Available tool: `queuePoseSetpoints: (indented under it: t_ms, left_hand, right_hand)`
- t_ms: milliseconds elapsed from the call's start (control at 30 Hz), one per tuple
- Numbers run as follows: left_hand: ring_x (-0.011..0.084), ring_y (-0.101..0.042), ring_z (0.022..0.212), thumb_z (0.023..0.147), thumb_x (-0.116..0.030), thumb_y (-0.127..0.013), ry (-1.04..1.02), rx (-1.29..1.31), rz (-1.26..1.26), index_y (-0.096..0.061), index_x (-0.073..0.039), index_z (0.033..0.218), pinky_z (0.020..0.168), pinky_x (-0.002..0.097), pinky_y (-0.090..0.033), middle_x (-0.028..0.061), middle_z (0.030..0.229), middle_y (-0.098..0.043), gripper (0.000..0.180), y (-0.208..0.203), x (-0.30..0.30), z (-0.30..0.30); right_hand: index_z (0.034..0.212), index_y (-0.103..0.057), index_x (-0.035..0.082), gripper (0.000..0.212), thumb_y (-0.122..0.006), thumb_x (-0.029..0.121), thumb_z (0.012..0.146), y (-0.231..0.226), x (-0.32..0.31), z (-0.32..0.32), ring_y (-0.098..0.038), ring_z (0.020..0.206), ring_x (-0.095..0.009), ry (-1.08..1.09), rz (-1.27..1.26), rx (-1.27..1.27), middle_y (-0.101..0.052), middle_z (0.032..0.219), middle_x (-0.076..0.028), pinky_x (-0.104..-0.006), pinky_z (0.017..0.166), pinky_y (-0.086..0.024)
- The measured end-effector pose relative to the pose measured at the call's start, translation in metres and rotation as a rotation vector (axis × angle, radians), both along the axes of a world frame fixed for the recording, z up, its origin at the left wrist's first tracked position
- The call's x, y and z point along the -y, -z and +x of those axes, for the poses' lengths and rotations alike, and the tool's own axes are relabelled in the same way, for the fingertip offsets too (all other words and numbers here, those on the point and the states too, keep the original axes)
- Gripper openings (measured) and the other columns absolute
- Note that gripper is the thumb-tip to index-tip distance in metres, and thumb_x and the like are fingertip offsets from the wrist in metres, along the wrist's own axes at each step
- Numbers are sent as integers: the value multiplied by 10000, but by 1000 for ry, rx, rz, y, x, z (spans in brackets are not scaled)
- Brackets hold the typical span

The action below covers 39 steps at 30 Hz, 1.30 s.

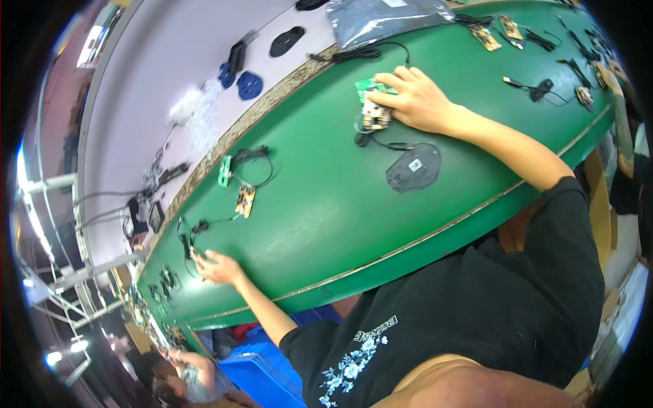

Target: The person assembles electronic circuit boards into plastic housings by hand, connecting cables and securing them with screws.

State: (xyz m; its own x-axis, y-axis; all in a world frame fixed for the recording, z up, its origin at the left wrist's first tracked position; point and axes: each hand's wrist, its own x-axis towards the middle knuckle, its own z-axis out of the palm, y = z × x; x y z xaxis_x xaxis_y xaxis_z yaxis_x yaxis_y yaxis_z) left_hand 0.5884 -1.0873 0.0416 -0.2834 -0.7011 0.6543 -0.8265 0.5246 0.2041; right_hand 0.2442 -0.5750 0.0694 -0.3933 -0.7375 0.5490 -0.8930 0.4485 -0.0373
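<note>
On the green work surface, my right hand (416,100) closes its fingertips on a tan circuit board (375,117) with dark parts. A small green circuit board (367,86) lies against it, partly under the fingers. Just below, a black computer mouse base (413,168) with a pale square label lies flat, a thin cable near it. Far to the left, my left hand (218,268) has its fingertips on a small tan circuit board (193,251) with a black cable (183,239); the fingers cover most of that board.
Between my hands lie another green board (224,171) and a tan board (245,201), joined by cable. Several cabled boards (484,37) sit far right, near another person's arm (620,115). A grey plastic bag (381,22) and blue shell pieces (249,86) lie along the far ledge.
</note>
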Motion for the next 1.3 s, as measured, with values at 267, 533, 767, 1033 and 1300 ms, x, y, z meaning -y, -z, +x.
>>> queuePoseSetpoints:
  t_ms: [267, 533, 767, 1033, 1300]
  left_hand:
    - [360, -568, 1239, 899, -238, -739, 964, -13, 246, -588, 10, 1362, 1080, 447, -435, 214, 1356, -580, 547, -51, -193, -132]
    - [358, -622, 1080, 891, -108, -661, 1124, 128, 285, -652, -105, 1270, 892, 452, -541, 160, 1171, -644, 379, -35, -229, -225]
    - [432, -562, 1186, 898, -234, -714, 720, 323, 117, -532, -119, 1465, 1004, 513, -466, 246, 1341, -562, 607, -29, -114, -162]
    - [338, -491, 1359, 871, -287, -782, 1480, -110, 372, -531, -3, 1434, 1161, 439, -356, 212, 1439, -537, 679, -91, -292, -260]
    - [170, -597, 745, 998, -146, -628, 1822, 164, 1096, -694, 10, 1008, 720, 319, -492, 72, 826, -671, 170, -76, -334, -285]
  right_hand:
    - [1339, -569, 93, 596, -771, 135, 780, -1, 106, -33, -588, 1098, -321, -222, 47, 266, -575, 1128, -111, -434, 894, -520]
    - [1038, -679, 46, 238, -711, 258, 935, -51, 11, -52, -643, 873, -292, 21, -231, 204, -670, 933, -110, -398, 801, -515]
    - [818, -612, 0, 235, -734, 186, 893, -98, -95, -44, -615, 1143, -242, 64, -369, 485, -611, 1299, -126, -379, 978, -459]
    - [605, -515, 41, 364, -812, 160, 779, -100, -77, -21, -528, 1341, -324, -155, -531, 348, -560, 1445, -152, -441, 1124, -391]
    - [661, -427, 68, 542, -873, 361, 759, -109, -51, 11, -508, 652, -189, -2, -297, 448, -488, 668, -50, -371, 664, -444]
